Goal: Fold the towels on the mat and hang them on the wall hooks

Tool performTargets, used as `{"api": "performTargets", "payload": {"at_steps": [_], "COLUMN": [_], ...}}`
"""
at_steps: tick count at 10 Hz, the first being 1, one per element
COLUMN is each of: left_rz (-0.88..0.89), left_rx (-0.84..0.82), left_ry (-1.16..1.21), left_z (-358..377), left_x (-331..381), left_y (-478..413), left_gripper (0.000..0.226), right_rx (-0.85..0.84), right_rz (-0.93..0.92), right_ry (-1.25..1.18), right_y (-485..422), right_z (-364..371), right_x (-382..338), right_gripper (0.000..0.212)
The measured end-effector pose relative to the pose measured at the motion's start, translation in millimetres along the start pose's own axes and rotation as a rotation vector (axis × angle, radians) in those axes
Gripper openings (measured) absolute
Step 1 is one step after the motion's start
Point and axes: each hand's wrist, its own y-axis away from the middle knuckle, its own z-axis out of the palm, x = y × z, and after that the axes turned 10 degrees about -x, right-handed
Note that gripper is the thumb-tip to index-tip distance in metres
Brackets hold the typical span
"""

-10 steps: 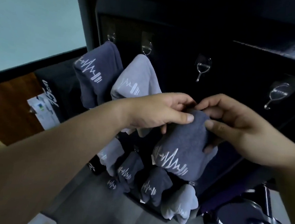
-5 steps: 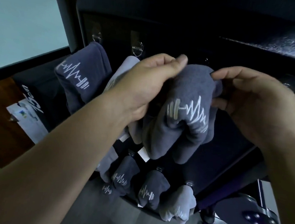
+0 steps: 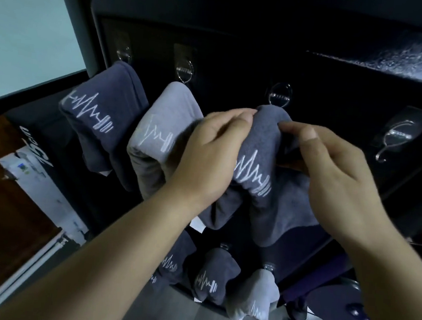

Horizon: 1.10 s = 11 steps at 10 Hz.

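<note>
Grey folded towel (image 3: 264, 149), white pulse logo, pinched by both hands.

The held towel (image 3: 264, 149) hangs directly below the third hook (image 3: 280, 95); whether its top fold touches the hook, I cannot tell. My left hand (image 3: 210, 159) grips it below and left of that hook. My right hand (image 3: 335, 186) pinches it below and right. Left of the third hook, the second towel (image 3: 161, 135) hangs on the second hook (image 3: 184, 70). Further left, the first towel (image 3: 101, 119) hangs on the first hook (image 3: 123, 51). The fourth hook (image 3: 395, 140) is to the right. Well below hangs a lower row of towels (image 3: 207, 279).
</note>
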Motion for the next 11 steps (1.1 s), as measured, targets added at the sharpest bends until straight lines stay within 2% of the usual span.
{"api": "performTargets", "payload": {"at_steps": [1,2,3,4,6,8,9,10,11], "left_rz": [0.044,0.078,0.075,0.048,0.000,-0.065,-0.087,-0.156,-0.199], "left_rx": [0.045,-0.005,-0.073,-0.146,-0.184,-0.212,-0.172,-0.175,-0.164], "left_ry": [-0.105,-0.210,-0.174,-0.112,-0.028,0.085,0.035,0.030,-0.116], "left_z": [5,6,3,4,12,15,14,11,8], "left_x": [-2,-2,-8,-18,-27,-30,-32,-39,-55], "left_y": [9,12,14,17,34,43,46,59,94], "left_gripper": [0.020,0.023,0.035,0.056,0.059,0.086,0.082,0.073,0.080], "right_rx": [0.048,0.071,0.020,-0.019,-0.161,-0.104,-0.099,-0.021,0.156], "right_rz": [-0.075,-0.150,-0.215,-0.213,-0.250,-0.270,-0.267,-0.280,-0.109], "right_ry": [0.223,0.393,0.422,0.333,0.128,0.183,0.226,0.228,0.041], "right_y": [5,9,8,9,28,25,25,40,76], "right_z": [2,2,4,9,26,37,37,33,39], "right_x": [12,17,21,33,58,65,63,75,94], "right_gripper": [0.044,0.048,0.054,0.059,0.066,0.061,0.067,0.068,0.057]}}
